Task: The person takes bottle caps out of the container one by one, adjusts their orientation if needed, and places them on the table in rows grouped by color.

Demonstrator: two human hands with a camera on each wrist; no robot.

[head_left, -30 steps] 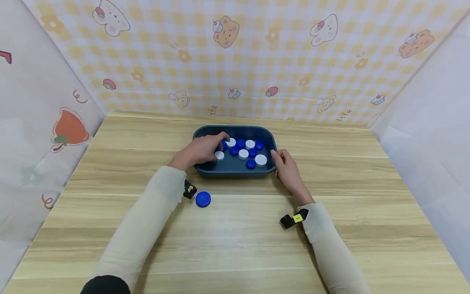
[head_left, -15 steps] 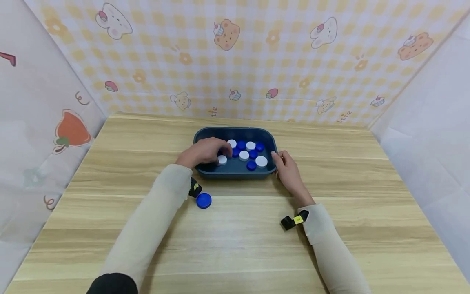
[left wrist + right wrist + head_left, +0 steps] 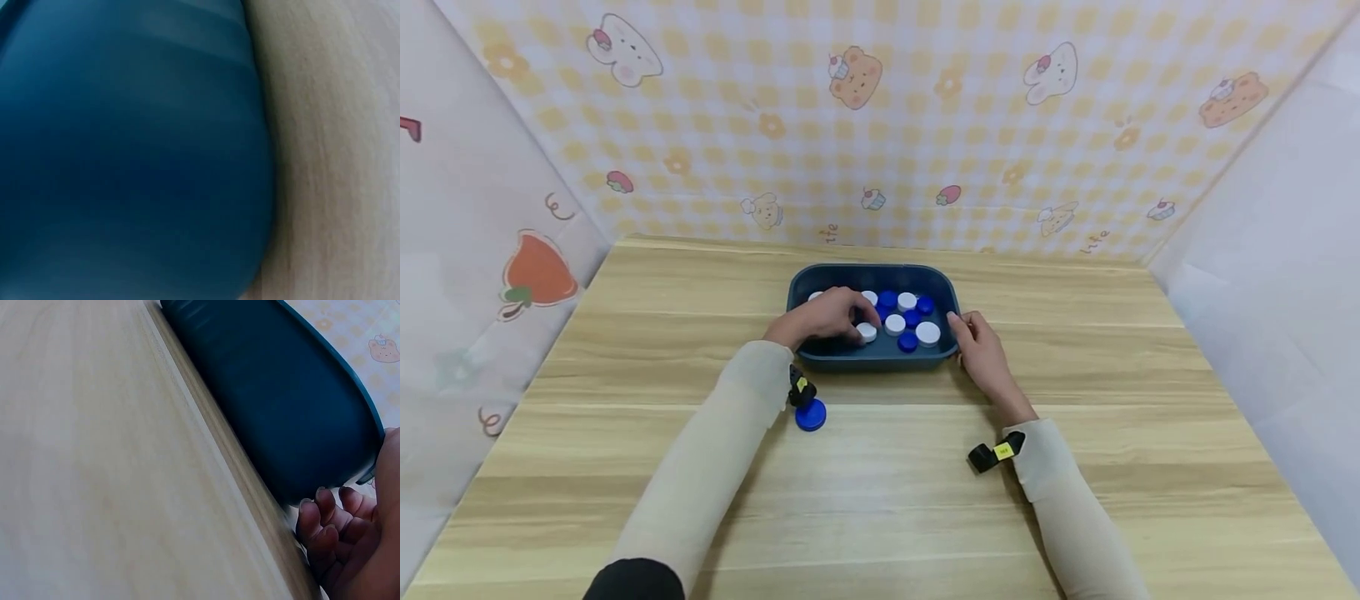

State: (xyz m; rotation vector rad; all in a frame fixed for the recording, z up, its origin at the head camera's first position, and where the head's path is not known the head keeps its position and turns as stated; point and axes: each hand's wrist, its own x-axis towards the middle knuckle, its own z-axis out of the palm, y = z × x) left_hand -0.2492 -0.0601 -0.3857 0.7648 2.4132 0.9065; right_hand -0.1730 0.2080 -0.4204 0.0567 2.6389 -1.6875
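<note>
A dark blue-green tray (image 3: 872, 363) holds several white and blue bottle caps in the head view. Reaching inside from the left, my left hand (image 3: 823, 317) has its thumb and curled fingers around a white bottle cap (image 3: 867, 333). My right hand (image 3: 987, 354) grips the tray's right end, thumb on the rim. In the right wrist view, the fingers (image 3: 325, 519) curl against the outside of the tray (image 3: 281, 406). The tray's outer wall (image 3: 137, 150) fills most of the left wrist view, and the left hand is out of that frame.
A larger blue cap (image 3: 810, 415) lies on the wooden table (image 3: 880, 500), in front of the tray and beside the left wrist's camera (image 3: 801, 387). Behind the table rises a yellow checked backdrop (image 3: 955, 142). White sheets (image 3: 1285, 250) stand at both sides.
My left hand has shifted right and nearer inside the tray, and the white bottle cap has moved with it. Another white cap now shows behind the left hand. The right hand keeps its grip.
</note>
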